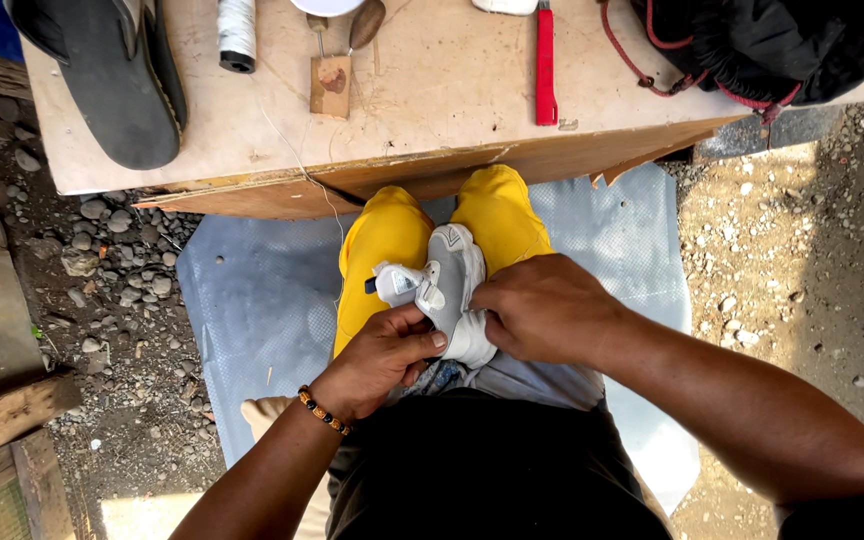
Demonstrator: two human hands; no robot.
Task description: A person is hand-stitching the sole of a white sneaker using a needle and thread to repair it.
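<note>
Head cam, looking straight down at the person's lap. They're sitting with knees in yellow trousers (384, 245) tucked up against the edge of a plywood desk (432, 90), and a small grey and white shoe (447, 285) is resting on the knees, right between the two hands.

The left hand (377, 362) comes up from below with its fingers curled and the thumb pressed onto the near side of the shoe, so it's pinching the shoe's edge. There's a beaded bracelet (324, 410) on that wrist. The right hand (544, 308) is closed over the shoe's right side, knuckles up, fingers tucked in against it; it's clearly gripping the shoe, though the fingertips themselves are hidden under the hand. Both hands are touching the shoe and sit just beside each other.

Up on the desk: a big black shoe sole (117, 75) lying at the left end, a spool of white thread (237, 30) next to it, a small wooden block (330, 85) with a tool standing on it, and a red-handled tool (546, 65) further right. A black bag with red cord (752, 45) sits on the right corner. A thin white thread (302, 165) trails off the desk edge down toward the knees.

Under the person is a blue-grey mat (252, 300), laid over gravel ground (812, 260).
</note>
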